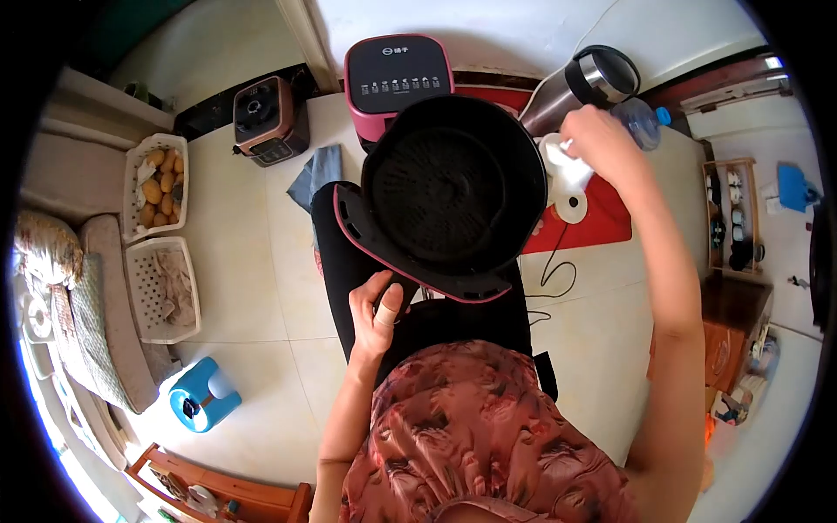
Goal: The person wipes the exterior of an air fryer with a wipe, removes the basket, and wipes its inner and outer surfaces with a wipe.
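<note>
My left hand (pixel 377 312) is closed round the handle of a black air fryer basket (pixel 453 187) with a pink-edged front. The basket is tilted over my lap, its slotted bottom facing me and nothing lying in it. At the upper right, my right hand (pixel 600 144) pinches white paper (pixel 568 170) beside a paper roll (pixel 572 209) on the red mat (pixel 602 218). Some of the fingertips are hidden. Behind the basket stands the pink and black air fryer body (pixel 399 74).
A steel flask (pixel 571 87) and a clear plastic bottle (pixel 639 122) are close to my right hand. A dark cable (pixel 558 270) runs over the tiles. To the left are a blender base-like appliance (pixel 268 120), a blue-grey cloth (pixel 316 174), white baskets (pixel 135 192) and a blue container (pixel 196 392).
</note>
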`<state>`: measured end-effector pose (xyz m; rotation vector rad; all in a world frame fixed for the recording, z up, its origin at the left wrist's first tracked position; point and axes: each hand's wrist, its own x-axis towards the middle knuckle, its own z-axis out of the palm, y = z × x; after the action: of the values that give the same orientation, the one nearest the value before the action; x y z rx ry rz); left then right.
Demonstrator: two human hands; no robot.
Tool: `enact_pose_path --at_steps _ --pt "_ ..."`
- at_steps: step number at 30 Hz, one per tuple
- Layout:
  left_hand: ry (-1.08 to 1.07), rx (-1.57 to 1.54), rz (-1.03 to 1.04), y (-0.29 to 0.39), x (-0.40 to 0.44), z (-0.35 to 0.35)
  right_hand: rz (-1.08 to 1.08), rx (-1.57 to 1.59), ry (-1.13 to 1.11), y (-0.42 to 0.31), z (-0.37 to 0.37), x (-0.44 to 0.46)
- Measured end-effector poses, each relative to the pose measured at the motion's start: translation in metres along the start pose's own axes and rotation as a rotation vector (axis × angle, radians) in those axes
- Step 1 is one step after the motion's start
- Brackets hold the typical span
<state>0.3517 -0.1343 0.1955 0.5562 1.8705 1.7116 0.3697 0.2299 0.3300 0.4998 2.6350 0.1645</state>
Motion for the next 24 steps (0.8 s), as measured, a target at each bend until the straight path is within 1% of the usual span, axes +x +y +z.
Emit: enact_pose_path --at_steps 2,3,4,6,7,10,11,12,14,15,16,18,19,20,22,24 --pt "-0.004 -0.036 -0.022 0.007 -0.001 0.002 -0.127 0.148 0.554 0.009 0.017 0.0" --pt "0.004 -0.101 -0.029 0.006 -0.001 0.004 -0.177 0.361 0.66 0.0 0.018 0.003" --pt "0.0 -0.107 -0.033 0.006 -0.002 0.005 -0.236 0.484 0.768 -0.011 0.021 0.004" --pt "-0.002 -0.11 -0.041 0.006 -0.002 0.004 -0.43 0.525 0.816 -0.029 0.035 0.008" --pt "-0.011 -0.096 -0.033 0.006 -0.002 0.003 -0.503 0.482 0.864 -0.027 0.051 0.011" --pt "-0.012 -0.05 -0.005 0.006 -0.001 0.001 -0.277 0.714 0.428 -0.005 0.055 -0.022" --pt "0.005 -0.029 -0.008 0.006 -0.001 0.001 -0.246 0.774 0.216 0.007 0.049 -0.035" --pt "0.015 -0.007 -0.011 0.006 -0.001 0.0 -0.328 0.663 0.038 0.022 0.044 -0.043" --pt "0.01 0.006 -0.016 0.012 0.0 0.003 -0.194 0.757 0.327 0.024 0.051 -0.051" --pt "0.007 0.007 -0.02 0.011 0.0 0.004 -0.113 0.797 0.546 0.016 0.056 -0.048" --pt "0.006 0.01 -0.021 0.01 -0.001 0.005 -0.059 0.818 0.644 0.01 0.06 -0.043" --pt "-0.006 -0.002 -0.027 0.012 0.0 0.009 -0.066 0.961 0.68 -0.012 0.069 -0.039" --pt "-0.007 -0.002 -0.033 0.013 -0.001 0.008 -0.173 0.823 0.739 -0.018 0.08 -0.033" --pt "-0.006 0.006 -0.037 0.012 -0.002 0.007 -0.161 0.838 0.736 -0.027 0.089 -0.035" --pt "-0.003 0.015 -0.043 0.009 -0.002 0.006 -0.134 1.034 0.746 -0.035 0.104 -0.035" --pt "-0.015 0.01 -0.04 0.011 0.0 0.004 -0.066 1.14 0.648 -0.041 0.109 -0.045"
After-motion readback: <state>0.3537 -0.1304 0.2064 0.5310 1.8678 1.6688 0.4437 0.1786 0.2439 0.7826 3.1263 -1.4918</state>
